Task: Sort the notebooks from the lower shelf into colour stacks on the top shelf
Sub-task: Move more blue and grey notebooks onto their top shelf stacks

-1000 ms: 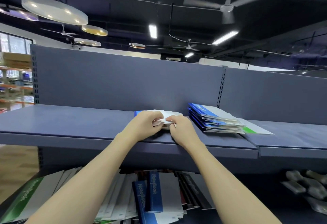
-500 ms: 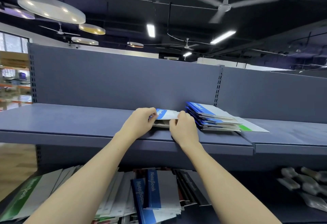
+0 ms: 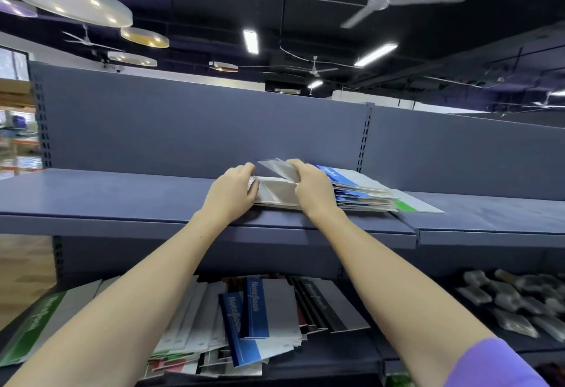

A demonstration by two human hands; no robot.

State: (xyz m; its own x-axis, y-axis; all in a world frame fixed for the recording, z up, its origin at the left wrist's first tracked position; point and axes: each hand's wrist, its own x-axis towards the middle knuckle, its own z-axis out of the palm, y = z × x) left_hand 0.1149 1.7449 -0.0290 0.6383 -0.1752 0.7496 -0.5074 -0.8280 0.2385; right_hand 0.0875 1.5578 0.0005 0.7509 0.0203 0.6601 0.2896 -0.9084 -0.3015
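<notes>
On the top shelf both hands work on a small pile of notebooks with pale covers. My left hand grips the pile's left edge. My right hand holds one notebook, tilted up off the pile toward the right. Just to the right lies a stack of blue notebooks with a green-striped one sticking out at its bottom. On the lower shelf, mixed notebooks lie in a loose heap: blue, green, black and red spines.
The grey back panel rises behind the top shelf. Wrapped grey items fill the lower shelf at the right. A shelf joint runs just right of the blue stack.
Both hands shifted right along the top shelf toward the blue stack. My right hand has lifted one notebook off the small pile and tilted it up.
</notes>
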